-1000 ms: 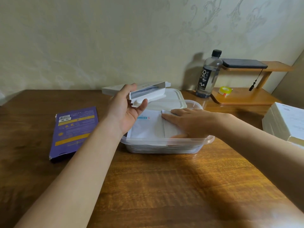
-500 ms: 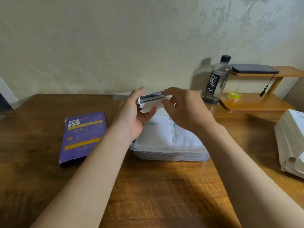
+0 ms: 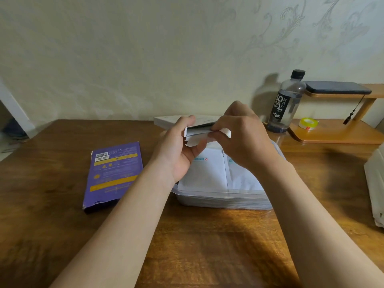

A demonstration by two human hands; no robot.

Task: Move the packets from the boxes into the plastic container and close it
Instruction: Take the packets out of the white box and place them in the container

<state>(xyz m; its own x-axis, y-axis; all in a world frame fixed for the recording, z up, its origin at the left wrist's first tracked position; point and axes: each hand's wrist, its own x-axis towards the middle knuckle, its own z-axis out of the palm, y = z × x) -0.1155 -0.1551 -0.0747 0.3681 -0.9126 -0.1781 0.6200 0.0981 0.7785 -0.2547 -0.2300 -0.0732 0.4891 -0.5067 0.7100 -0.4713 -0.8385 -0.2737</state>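
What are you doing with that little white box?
A person is emptying boxes of packets. The left hand grips a small white box above the clear plastic container, while the right hand pinches at the box's open end. White packets already lie in the container, which has no lid on. A purple box lies on the wooden table to its left.

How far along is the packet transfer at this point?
Done: white packets already lie in the clear plastic container. In hand: the left hand holds a small white cardboard box above it while the right hand pinches at its open end. Left: emptying that box, perhaps the flat purple box lying beside it, then closing the container, which stands open.
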